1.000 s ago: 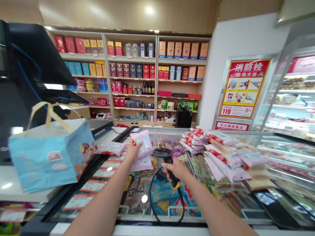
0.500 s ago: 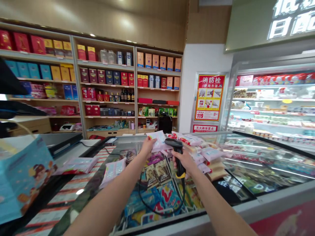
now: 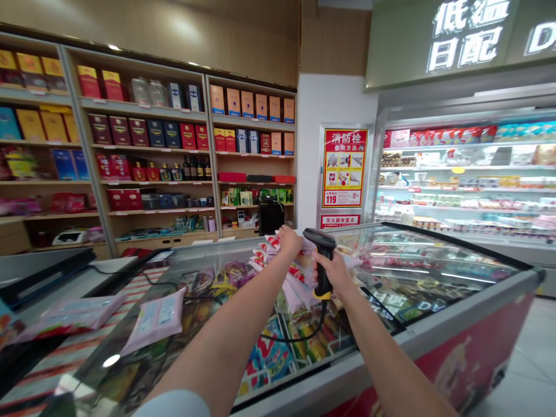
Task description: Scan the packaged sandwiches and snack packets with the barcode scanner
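My right hand [image 3: 332,269] is wrapped round the handle of a black barcode scanner [image 3: 322,260], its head raised over the freezer's glass top and its cable hanging in a loop below. Just left of it, my left hand [image 3: 292,240] reaches into a pile of pink-and-white packets [image 3: 297,289]; its fingers are partly hidden, and whether it grips a packet cannot be made out. Another pink packet [image 3: 157,319] lies flat on the glass at the left. Beyond its left edge, more pink packets [image 3: 82,313] rest on the counter.
The chest freezer [image 3: 469,318] runs to the right, with wrapped goods under its glass. Shelves of boxes [image 3: 152,148] stand behind. A black device [image 3: 271,217] stands beyond the freezer, a refrigerated display [image 3: 460,188] at right.
The view has turned right. My left hand has let go of the packet it held and moved right, into the pile. My right hand still holds the scanner.
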{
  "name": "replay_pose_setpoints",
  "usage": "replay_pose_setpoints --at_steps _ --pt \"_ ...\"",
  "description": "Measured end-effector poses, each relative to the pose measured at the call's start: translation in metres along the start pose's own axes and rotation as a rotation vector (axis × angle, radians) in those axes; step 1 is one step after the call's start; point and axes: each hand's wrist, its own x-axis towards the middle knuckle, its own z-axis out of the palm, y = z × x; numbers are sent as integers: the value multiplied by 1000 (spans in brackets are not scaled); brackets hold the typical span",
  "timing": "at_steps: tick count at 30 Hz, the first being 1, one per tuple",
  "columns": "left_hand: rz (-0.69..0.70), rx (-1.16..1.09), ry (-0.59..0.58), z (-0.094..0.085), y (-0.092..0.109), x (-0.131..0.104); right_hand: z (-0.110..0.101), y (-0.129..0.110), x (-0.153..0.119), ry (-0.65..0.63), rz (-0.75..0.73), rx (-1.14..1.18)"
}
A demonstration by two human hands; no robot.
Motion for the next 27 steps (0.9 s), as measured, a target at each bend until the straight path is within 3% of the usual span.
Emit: replay_pose_setpoints --at_steps 4,7,11,15,18,21,24,27 --pt "-45 169 32 -11 5 -15 0 4 -3 -15 10 14" --pt "4 173 52 -37 -6 -25 4 10 -4 -52 14 23" --pt "-44 259 100 -98 -41 -41 22 24 -7 -113 53 3" --pt "-189 453 183 -180 -81 -60 57 40 -13 -198 81 15" --pt "-375 576 196 -245 -108 -74 85 53 -19 -244 112 -9" --pt "-489 619 268 -299 -130 -90 112 66 -21 -294 139 -19" --pt "-547 660 321 -330 -145 -106 137 79 -18 -349 157 -24" --pt "-534 711 241 -336 -152 -113 158 90 -13 -370 169 -35"
